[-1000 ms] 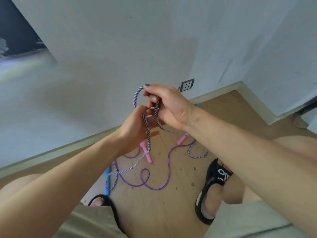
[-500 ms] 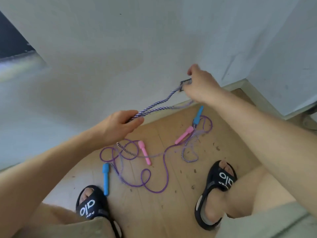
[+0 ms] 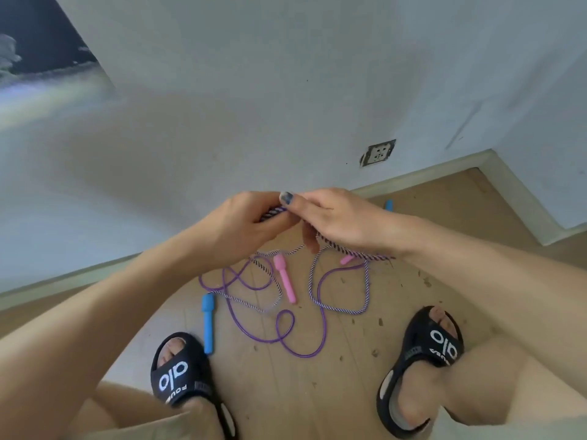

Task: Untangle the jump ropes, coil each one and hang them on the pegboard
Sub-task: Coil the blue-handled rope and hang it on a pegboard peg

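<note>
- I am crouching over the wooden floor (image 3: 286,392), with one black sandal (image 3: 182,373) at the left and the other (image 3: 422,360) at the right.
- A blue handle (image 3: 208,325) is lying on the floor beside the left sandal, joined to the striped rope (image 3: 340,308).
- My left hand (image 3: 241,227) is gripping a doubled length of the striped rope, fingers curled round it.
- Below my hands, the plain purple rope (image 3: 286,341) is looping across the striped one in several places; the two are not yet separated.
- A pink handle (image 3: 284,279) is lying in the middle of the tangle; a second pink handle (image 3: 347,259) is partly hidden under my right wrist.
- My right hand (image 3: 336,217) is pinching the same striped strand right beside the left, the two hands touching.
- A second blue handle (image 3: 388,205) is showing near the skirting.
- Judgement: untangling is under way; neither rope is coiled or hung, and no pegboard is in view.
</note>
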